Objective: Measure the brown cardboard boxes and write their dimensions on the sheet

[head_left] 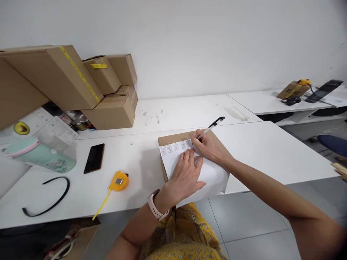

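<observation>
My right hand [207,144] is closed around a pen [211,127] with a pale barrel and a black end. The pen's tip, hidden by my fingers, is at the upper part of a white sheet of paper [211,177]. Several columns of small dark handwriting run along the sheet's top edge. Flat on the paper lies my left hand [187,175], fingers stretched out and thumb apart, with a pink-banded watch on the wrist. Beneath the paper is a brown cardboard box [173,139], whose top edge and left side show.
To the left lie an orange tape measure [119,181] with its yellow tape partly out, a phone [94,158], a black headband [63,196] and a mint-green tumbler [45,155]. Cardboard boxes [108,113] are stacked behind them. A small box [291,90] and a scanner-like device [325,91] stand far right.
</observation>
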Demonstrator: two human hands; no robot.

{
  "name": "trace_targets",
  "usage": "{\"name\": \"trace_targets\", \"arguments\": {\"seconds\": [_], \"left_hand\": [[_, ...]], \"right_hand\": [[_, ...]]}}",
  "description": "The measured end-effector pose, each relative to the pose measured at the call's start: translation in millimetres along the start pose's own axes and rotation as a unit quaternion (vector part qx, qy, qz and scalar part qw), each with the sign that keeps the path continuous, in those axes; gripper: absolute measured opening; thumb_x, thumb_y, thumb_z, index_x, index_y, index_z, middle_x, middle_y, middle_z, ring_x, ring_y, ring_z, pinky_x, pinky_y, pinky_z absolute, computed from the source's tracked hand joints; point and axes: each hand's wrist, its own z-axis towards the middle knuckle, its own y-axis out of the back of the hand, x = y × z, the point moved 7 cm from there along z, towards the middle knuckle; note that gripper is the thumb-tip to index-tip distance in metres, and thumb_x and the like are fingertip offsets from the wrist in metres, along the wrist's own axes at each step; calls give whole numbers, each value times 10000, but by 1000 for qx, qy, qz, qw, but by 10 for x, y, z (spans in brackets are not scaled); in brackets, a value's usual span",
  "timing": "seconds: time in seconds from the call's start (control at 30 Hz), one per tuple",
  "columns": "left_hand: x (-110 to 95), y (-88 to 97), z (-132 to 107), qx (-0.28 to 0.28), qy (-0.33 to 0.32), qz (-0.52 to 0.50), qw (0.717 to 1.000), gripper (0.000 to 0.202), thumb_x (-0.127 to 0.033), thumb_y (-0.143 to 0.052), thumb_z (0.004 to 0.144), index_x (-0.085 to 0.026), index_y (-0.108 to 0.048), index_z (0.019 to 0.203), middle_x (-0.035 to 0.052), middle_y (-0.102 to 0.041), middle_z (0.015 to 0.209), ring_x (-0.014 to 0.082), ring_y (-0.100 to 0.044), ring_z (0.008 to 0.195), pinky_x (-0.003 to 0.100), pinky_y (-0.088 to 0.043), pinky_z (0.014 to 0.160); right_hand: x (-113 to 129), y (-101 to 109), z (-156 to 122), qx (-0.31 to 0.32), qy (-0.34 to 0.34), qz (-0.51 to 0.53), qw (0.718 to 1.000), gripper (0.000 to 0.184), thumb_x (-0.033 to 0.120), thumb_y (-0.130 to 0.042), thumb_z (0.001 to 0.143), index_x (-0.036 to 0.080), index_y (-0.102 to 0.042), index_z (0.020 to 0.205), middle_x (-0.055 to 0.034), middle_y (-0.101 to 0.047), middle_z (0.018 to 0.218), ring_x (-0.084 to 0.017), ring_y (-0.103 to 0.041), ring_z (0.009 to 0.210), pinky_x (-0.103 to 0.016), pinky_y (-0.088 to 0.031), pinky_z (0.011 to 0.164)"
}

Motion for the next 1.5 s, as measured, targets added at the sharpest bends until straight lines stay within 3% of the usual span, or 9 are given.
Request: {"name": "trace_targets", "arguments": {"seconds": [0.4,0.73,1.5], "left_hand": [[-5,1,2,2,5,21,1000,824,-613,-740,808,-71,-478,1371,299,-502,1475,403,-468,1387,493,-395,1098],[-2,-11,9,1,2,-5,1000,831,-582,-752,814,-33,-468,1370,344,-464,1478,435,-444,1398,504,-383,1116],[0,-1,-4,-7,0,1,1000,812,-577,-750,817,-43,-469,1360,343,-447,1497,428,-450,1395,502,-389,1109]], "right_hand": [[20,-26,0,12,11,5,1000,189,217,-506,845,240,-359,729,59,-334,603,-124,-348,562,-302,-260,549],[31,-13,-4,8,6,2,1000,153,224,-504,822,237,-381,732,63,-336,597,-121,-345,565,-300,-262,555],[34,32,2,-12,17,-10,1000,175,235,-505,837,238,-368,727,54,-322,633,-129,-334,597,-306,-265,566]]}}
